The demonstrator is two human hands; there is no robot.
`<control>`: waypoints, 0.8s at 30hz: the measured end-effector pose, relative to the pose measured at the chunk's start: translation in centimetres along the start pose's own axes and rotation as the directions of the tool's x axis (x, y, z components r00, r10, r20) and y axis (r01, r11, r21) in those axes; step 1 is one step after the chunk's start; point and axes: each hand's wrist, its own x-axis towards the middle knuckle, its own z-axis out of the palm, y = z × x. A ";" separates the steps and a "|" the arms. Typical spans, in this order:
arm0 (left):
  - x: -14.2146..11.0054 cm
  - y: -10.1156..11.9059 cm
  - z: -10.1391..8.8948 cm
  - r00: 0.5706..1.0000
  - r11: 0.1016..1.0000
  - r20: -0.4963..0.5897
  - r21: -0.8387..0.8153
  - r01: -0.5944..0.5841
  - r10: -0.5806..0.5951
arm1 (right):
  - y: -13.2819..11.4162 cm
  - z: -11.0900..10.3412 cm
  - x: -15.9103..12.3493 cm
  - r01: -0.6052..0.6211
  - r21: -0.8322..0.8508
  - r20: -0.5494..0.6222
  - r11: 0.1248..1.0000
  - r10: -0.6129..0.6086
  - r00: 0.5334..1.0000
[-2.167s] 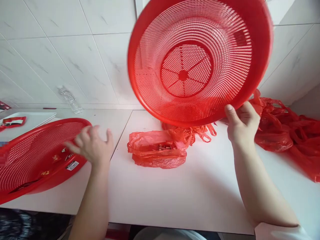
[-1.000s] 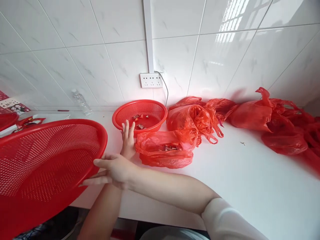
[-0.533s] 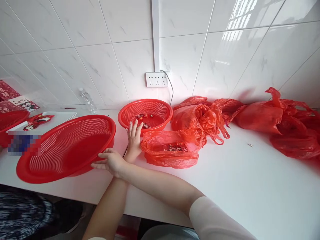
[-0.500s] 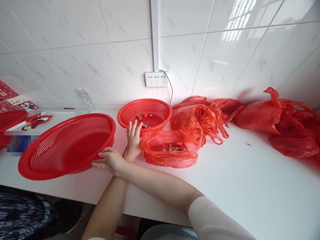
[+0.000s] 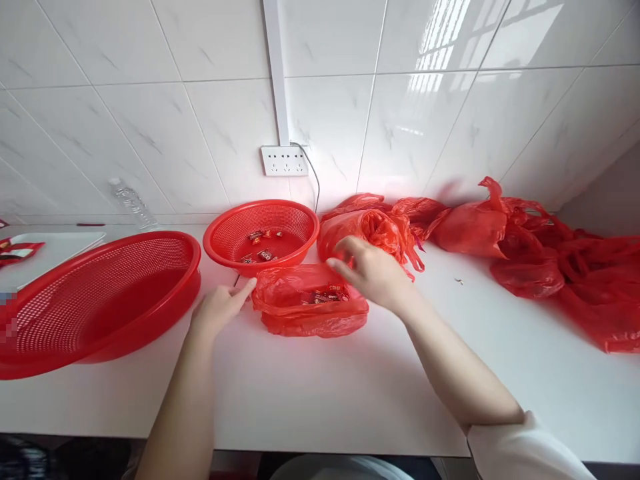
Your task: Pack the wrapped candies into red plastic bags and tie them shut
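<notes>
An open red plastic bag [image 5: 315, 323] lies on the white table with several small wrapped candies [image 5: 327, 295] inside. At its left end is my left hand [image 5: 220, 312], thumb stretched out to the bag's rim; its other fingers are partly hidden, and no grip on the plastic shows. My right hand [image 5: 367, 270] hovers at the bag's right end, fingers curved and apart, holding nothing. Just behind the bag stands a small red mesh basket [image 5: 295, 255] with several wrapped candies [image 5: 265, 255] in it.
A larger red basket [image 5: 145, 327] stands tilted on the left. Knotted red bags [image 5: 470, 227] line the wall on the right. A clear plastic bottle [image 5: 133, 203] leans by the wall, near a white tray [image 5: 65, 243]. A socket strip [image 5: 285, 161] is mounted on the tiles.
My right hand has moved from the large basket's rim across to the bag's right end. My left hand has drawn back from the small basket, uncrossing my arms. The view has turned right.
</notes>
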 end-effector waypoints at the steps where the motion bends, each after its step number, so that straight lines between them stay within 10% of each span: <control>1: -0.1 0.2 0.3 0.996 0.999 0.077 -0.009 0.042 -0.041 | 1.8 -0.2 0.3 -0.115 -0.118 -0.064 0.986 0.108 0.992; 4: -0.9 1.8 0.7 0.980 0.997 0.184 0.053 0.063 -0.072 | 6.0 -0.3 1.2 -0.259 -0.288 0.017 0.922 0.275 0.961; 8: -1.7 5.3 -0.4 0.994 0.999 0.101 0.008 -0.052 0.051 | 8.0 -2.0 1.7 -0.186 -0.142 0.135 0.972 0.205 0.969; 11: -1.5 8.7 -1.6 0.986 0.939 -0.046 -0.301 -0.167 0.160 | 7.4 -3.4 2.1 -0.057 0.313 -0.133 0.948 0.103 0.986; 17: -1.2 14.1 -0.4 0.924 0.675 -0.201 -0.635 -0.375 0.324 | 5.9 -2.3 3.3 0.420 0.510 -0.651 0.751 0.017 0.759; 21: -2.1 15.4 2.5 0.916 0.658 0.023 -0.703 -0.270 0.400 | 4.7 -2.1 2.2 0.493 0.412 -0.740 0.766 -0.035 0.672; 24: -3.5 15.9 4.9 0.796 0.707 0.375 -0.702 -0.092 0.475 | 3.2 -2.6 0.6 0.550 0.381 -0.614 0.743 -0.241 0.751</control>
